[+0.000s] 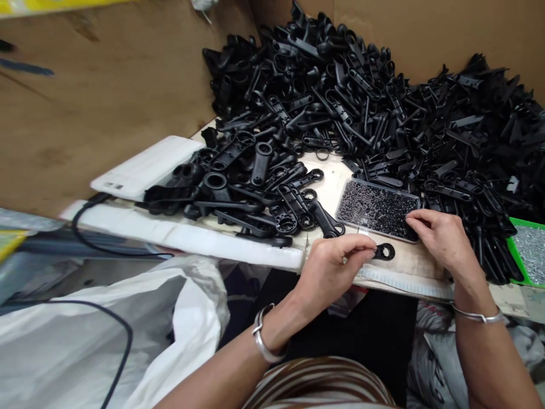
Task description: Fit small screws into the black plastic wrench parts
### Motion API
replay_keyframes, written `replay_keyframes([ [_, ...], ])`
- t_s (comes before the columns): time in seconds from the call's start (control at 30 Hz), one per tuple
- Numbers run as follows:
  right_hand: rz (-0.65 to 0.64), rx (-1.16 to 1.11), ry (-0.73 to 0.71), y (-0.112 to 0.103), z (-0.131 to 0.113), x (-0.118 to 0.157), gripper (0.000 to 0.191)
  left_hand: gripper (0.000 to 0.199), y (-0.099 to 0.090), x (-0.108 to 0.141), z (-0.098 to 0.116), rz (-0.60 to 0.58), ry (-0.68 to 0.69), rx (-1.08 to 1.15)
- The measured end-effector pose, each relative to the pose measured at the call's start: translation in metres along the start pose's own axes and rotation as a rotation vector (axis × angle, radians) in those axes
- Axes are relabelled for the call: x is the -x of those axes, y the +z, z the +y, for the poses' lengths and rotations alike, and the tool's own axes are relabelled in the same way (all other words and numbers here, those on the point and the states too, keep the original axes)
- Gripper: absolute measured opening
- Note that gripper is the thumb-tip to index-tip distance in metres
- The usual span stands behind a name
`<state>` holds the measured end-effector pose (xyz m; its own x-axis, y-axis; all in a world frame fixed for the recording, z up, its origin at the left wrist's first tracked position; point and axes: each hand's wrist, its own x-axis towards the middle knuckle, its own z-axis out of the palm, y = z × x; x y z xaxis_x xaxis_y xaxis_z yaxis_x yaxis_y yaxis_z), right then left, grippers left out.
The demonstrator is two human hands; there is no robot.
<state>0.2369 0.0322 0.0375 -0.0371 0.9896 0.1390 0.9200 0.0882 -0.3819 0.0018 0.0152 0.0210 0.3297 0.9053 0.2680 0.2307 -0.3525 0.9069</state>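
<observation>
My left hand (332, 266) pinches a small black plastic part with a ring-shaped end (385, 251), just above the front of the worktable. Most of that part's other end is hidden by the fingertips. My right hand (445, 238) is at the right side of a clear shallow box (361, 228) filled with tiny black pieces (374, 207). Its thumb and forefinger are pressed together over the box's corner, and whatever may be between them is too small to make out. Loose black handle-like parts (327, 220) lie just left of the box.
A large heap of black plastic parts (340, 96) covers the back and right, against cardboard walls (417, 34). At far right sits a green tray (517, 255) of small silvery pieces. A white flat device (147, 167) with a black cable stands left. A white bag (187, 307) hangs below.
</observation>
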Motion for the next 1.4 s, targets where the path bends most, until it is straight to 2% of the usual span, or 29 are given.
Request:
replay_keyframes([
  [0.1, 0.041, -0.155, 0.05, 0.0, -0.005, 0.008, 0.018, 0.01, 0.002, 0.0, -0.002, 0.002, -0.059, 0.065],
  [0.17, 0.032, -0.388, 0.129, 0.001, -0.013, 0.017, 0.017, 0.008, 0.004, 0.001, -0.003, 0.009, -0.105, 0.128],
  [0.33, -0.167, -1.07, 0.342, 0.015, -0.034, 0.042, 0.024, 0.013, 0.008, 0.003, -0.003, 0.032, -0.178, 0.333],
  [0.47, -0.201, -1.303, 0.421, 0.027, -0.042, 0.049, 0.027, 0.015, 0.009, 0.004, -0.001, 0.028, -0.155, 0.309],
  [0.63, -0.147, -1.326, 0.41, 0.029, -0.046, 0.052, 0.025, 0.014, 0.01, 0.006, 0.001, 0.005, -0.117, 0.271],
  [0.9, -0.069, -1.37, 0.366, 0.031, -0.051, 0.064, 0.011, 0.013, 0.014, 0.009, 0.001, 0.018, -0.101, 0.287],
  [1.1, 0.001, -1.399, 0.343, 0.032, -0.054, 0.071, 0.009, 0.011, 0.016, 0.011, 0.0, 0.01, -0.142, 0.328],
  [1.2, 0.023, -1.325, 0.327, 0.035, -0.055, 0.076, 0.01, 0.011, 0.016, 0.011, 0.001, 0.011, -0.15, 0.37],
  [1.4, 0.174, -1.015, 0.305, 0.037, -0.06, 0.08, 0.017, 0.01, 0.015, 0.011, 0.003, 0.011, -0.124, 0.328],
])
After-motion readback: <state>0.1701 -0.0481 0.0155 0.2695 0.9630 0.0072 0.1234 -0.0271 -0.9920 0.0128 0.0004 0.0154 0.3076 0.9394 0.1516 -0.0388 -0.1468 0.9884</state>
